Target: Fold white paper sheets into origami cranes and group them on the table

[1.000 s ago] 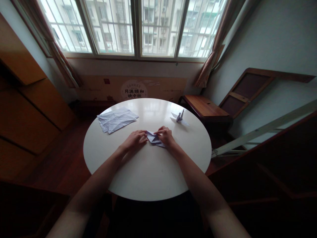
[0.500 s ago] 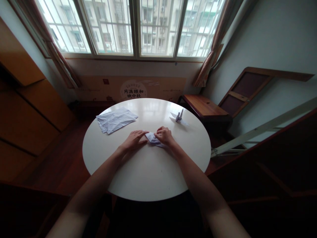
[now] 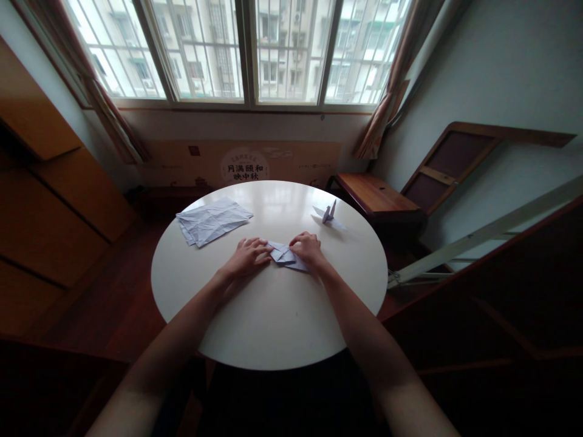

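Note:
A small folded sheet of white paper [image 3: 284, 255] lies in the middle of the round white table [image 3: 264, 315], with flaps and crease lines on top. My left hand [image 3: 248, 255] rests at its left side, fingers spread and the tips touching the paper's edge. On the other side, my right hand [image 3: 306, 247] has its thumb and fingers pinched together on the paper, covering part of its right end. Farther back on the right stands a folded paper crane [image 3: 328, 213]. Creased white paper sheets [image 3: 216, 221] lie in a loose pile at the back left.
A low wooden bench [image 3: 378, 194] stands beyond the table on the right. Wooden cabinets [image 3: 82, 188] line the left side. Behind the table, a printed box [image 3: 282, 161] leans below the barred window [image 3: 204, 54].
My right hand has shifted slightly to the right along the paper, uncovering more of its folded top. The left hand's fingers have drawn back a little and spread.

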### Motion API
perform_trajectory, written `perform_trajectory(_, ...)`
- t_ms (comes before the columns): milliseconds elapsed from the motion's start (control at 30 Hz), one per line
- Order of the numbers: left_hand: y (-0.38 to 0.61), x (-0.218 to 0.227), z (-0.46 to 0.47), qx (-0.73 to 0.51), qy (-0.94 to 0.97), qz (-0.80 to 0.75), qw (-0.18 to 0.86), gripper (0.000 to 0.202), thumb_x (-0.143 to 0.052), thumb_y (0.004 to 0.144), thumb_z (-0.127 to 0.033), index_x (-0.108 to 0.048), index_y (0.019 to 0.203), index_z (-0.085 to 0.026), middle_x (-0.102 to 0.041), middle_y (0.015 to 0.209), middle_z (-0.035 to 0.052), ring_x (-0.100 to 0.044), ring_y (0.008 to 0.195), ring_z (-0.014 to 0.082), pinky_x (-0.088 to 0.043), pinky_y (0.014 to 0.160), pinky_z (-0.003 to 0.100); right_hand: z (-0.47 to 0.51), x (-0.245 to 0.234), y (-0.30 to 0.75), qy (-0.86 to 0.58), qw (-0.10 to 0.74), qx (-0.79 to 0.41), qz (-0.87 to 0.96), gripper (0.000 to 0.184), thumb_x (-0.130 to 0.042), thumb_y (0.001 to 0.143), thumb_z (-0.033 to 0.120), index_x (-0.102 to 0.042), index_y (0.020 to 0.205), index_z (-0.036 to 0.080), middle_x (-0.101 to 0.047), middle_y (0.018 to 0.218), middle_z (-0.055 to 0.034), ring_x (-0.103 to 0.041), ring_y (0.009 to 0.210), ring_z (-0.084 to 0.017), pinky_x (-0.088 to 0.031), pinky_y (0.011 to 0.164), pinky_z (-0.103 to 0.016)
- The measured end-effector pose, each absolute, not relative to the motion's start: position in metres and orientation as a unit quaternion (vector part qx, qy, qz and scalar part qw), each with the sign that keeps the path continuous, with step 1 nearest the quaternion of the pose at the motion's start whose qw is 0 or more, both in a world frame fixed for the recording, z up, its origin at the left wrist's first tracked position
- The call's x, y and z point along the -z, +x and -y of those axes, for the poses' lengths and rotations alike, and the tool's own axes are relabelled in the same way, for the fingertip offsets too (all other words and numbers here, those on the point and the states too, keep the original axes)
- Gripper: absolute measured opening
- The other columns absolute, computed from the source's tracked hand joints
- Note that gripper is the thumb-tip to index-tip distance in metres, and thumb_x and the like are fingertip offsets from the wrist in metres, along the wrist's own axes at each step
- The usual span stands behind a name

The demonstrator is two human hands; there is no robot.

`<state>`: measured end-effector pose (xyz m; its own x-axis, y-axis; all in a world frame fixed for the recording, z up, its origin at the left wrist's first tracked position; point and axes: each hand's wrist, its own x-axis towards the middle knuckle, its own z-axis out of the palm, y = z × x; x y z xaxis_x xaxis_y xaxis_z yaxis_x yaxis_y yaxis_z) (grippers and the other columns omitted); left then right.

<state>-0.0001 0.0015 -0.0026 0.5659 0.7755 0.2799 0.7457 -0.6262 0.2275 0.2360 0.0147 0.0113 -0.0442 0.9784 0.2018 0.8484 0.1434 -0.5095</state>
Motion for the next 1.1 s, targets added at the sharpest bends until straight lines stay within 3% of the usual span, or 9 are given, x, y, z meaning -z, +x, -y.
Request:
perform_trajectory(133, -0.003, 0.0, -0.003, -0.214, 0.868, -0.447, 0.011, 0.03, -0.057, 0.09, -0.046, -0.07, 0.113, -0.031, -0.064, 0.105, 0.0068, -0.057, 0.105, 0.0246, -0.023, 0.108, 0.057, -0.02, -0.007, 0.237, -0.559, 0.348, -0.098, 0.746, 0.024, -0.058, 0.08, 0.009, -0.076, 0.088, 0.023, -0.063, 0.099, -0.0081, -0.054, 0.099, -0.025, -0.041, 0.092, -0.042)
perform_trajectory(267, -0.001, -0.003, -0.004, -0.237, 0.883, -0.401, 0.049, 0.023, -0.059, 0.09, -0.039, -0.075, 0.1, -0.026, -0.062, 0.079, 0.004, -0.059, 0.076, 0.0167, -0.043, 0.087, 0.038, -0.023, 0.002, 0.234, -0.421, 0.39, -0.123, 0.81, 0.019, -0.064, 0.081, 0.015, -0.075, 0.095, 0.022, -0.064, 0.101, -0.0075, -0.058, 0.098, -0.022, -0.045, 0.093, -0.039)
perform_trajectory(367, 0.002, -0.003, -0.003, -0.254, 0.897, -0.343, 0.112, 0.021, -0.059, 0.091, -0.036, -0.074, 0.102, -0.027, -0.062, 0.079, 0.0024, -0.056, 0.064, 0.0109, -0.043, 0.069, 0.026, -0.022, 0.01, 0.231, -0.378, 0.358, -0.138, 0.842, 0.024, -0.072, 0.079, 0.027, -0.074, 0.103, 0.023, -0.065, 0.109, -0.0092, -0.059, 0.101, -0.023, -0.045, 0.093, -0.041)
perform_trajectory(467, 0.004, -0.002, -0.001, -0.272, 0.891, -0.339, 0.131, 0.024, -0.06, 0.09, -0.037, -0.072, 0.107, -0.026, -0.061, 0.088, 0.003, -0.053, 0.06, 0.0079, -0.043, 0.063, 0.023, -0.023, 0.014, 0.23, -0.37, 0.341, -0.158, 0.85, 0.033, -0.075, 0.076, 0.028, -0.072, 0.109, 0.022, -0.065, 0.11, -0.0104, -0.06, 0.102, -0.023, -0.046, 0.093, -0.041)
perform_trajectory(600, 0.003, 0.001, -0.002, -0.284, 0.871, -0.374, 0.141, 0.029, -0.057, 0.091, -0.039, -0.071, 0.111, -0.022, -0.061, 0.093, 0.0051, -0.056, 0.064, 0.0102, -0.047, 0.066, 0.025, -0.025, 0.012, 0.23, -0.383, 0.342, -0.188, 0.837, 0.043, -0.071, 0.074, 0.012, -0.068, 0.116, 0.02, -0.065, 0.102, -0.0086, -0.061, 0.091, -0.019, -0.048, 0.086, -0.035)
perform_trajectory(700, 0.001, 0.001, -0.004, -0.292, 0.856, -0.401, 0.144, 0.032, -0.054, 0.092, -0.038, -0.069, 0.114, -0.02, -0.062, 0.091, 0.0053, -0.058, 0.068, 0.0129, -0.049, 0.07, 0.027, -0.024, 0.009, 0.229, -0.396, 0.337, -0.198, 0.831, 0.035, -0.062, 0.074, 0.002, -0.073, 0.104, 0.018, -0.064, 0.09, -0.0053, -0.06, 0.082, -0.016, -0.048, 0.08, -0.029)
perform_trajectory(800, 0.001, -0.001, -0.004, -0.305, 0.84, -0.424, 0.144, 0.035, -0.053, 0.092, -0.04, -0.068, 0.115, -0.019, -0.062, 0.09, 0.0053, -0.06, 0.068, 0.0137, -0.05, 0.07, 0.027, -0.019, 0.005, 0.229, -0.405, 0.334, -0.191, 0.829, 0.023, -0.061, 0.074, 0.002, -0.075, 0.083, 0.018, -0.064, 0.086, -0.0044, -0.06, 0.082, -0.015, -0.047, 0.079, -0.028)
perform_trajectory(933, -0.001, -0.004, -0.004, -0.284, 0.826, -0.476, 0.099, 0.031, -0.056, 0.09, -0.038, -0.068, 0.112, -0.02, -0.063, 0.095, 0.0059, -0.062, 0.071, 0.0154, -0.051, 0.072, 0.029, -0.015, 0.0, 0.231, -0.395, 0.315, -0.193, 0.841, 0.014, -0.067, 0.075, 0.012, -0.076, 0.084, 0.019, -0.065, 0.087, -0.0044, -0.06, 0.082, -0.015, -0.046, 0.08, -0.028)
perform_trajectory(1100, -0.008, -0.002, -0.007, -0.286, 0.822, -0.492, 0.004, 0.037, -0.06, 0.083, -0.022, -0.063, 0.12, -0.023, -0.051, 0.135, 0.0117, -0.054, 0.117, 0.028, -0.046, 0.097, 0.044, -0.023, 0.008, 0.232, -0.358, 0.338, -0.233, 0.839, 0.012, -0.066, 0.081, 0.019, -0.077, 0.083, 0.02, -0.067, 0.084, -0.0052, -0.062, 0.075, -0.014, -0.048, 0.073, -0.026)
